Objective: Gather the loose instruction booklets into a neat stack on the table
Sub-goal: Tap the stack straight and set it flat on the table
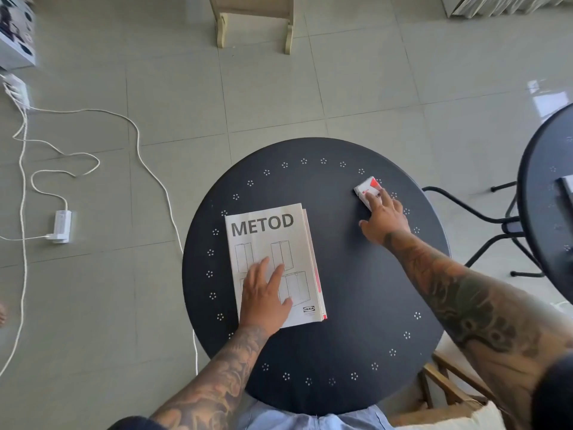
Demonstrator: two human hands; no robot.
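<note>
On the round black table (347,305) lies a stack of booklets (273,240), a white "METOD" booklet on top and a red-edged one showing along its right side. My left hand (263,296) rests flat on the lower part of the top booklet, fingers spread. At the table's far right lies a small white and red booklet (366,187). My right hand (384,218) reaches onto it, the fingers covering its near end; whether they grip it or only touch it is unclear.
A second black table (548,197) stands at the right with black chair legs (483,218) between the tables. A wooden chair (449,389) sits at the lower right. White cables and a power strip (60,226) lie on the tiled floor at left.
</note>
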